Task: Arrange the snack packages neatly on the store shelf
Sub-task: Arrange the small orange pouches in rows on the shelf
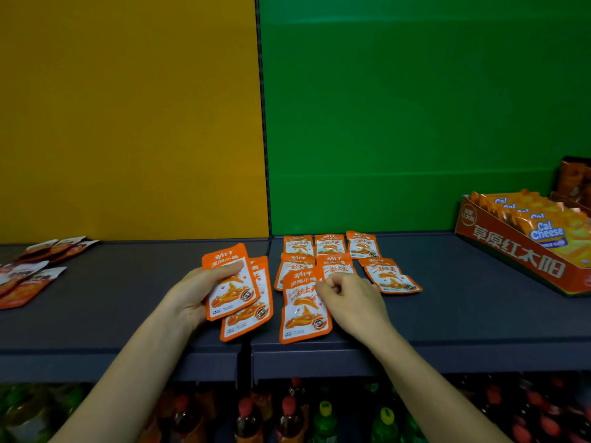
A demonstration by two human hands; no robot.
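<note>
Left hand (192, 295) grips two packets (232, 286); right hand (348, 298) pinches a packet (303, 310) lying on the shelf (447, 308).

A shop aisle: grey store shelf (128, 298) backed by yellow and green panels, identical orange snack packages (331, 246) laid near its back edge, a cardboard display box (511, 251) of Cal Cheese packs at the right, bottled drinks (289, 417) below.

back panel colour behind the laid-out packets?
Green, seen in the head view; the panel to its left is yellow.
</note>
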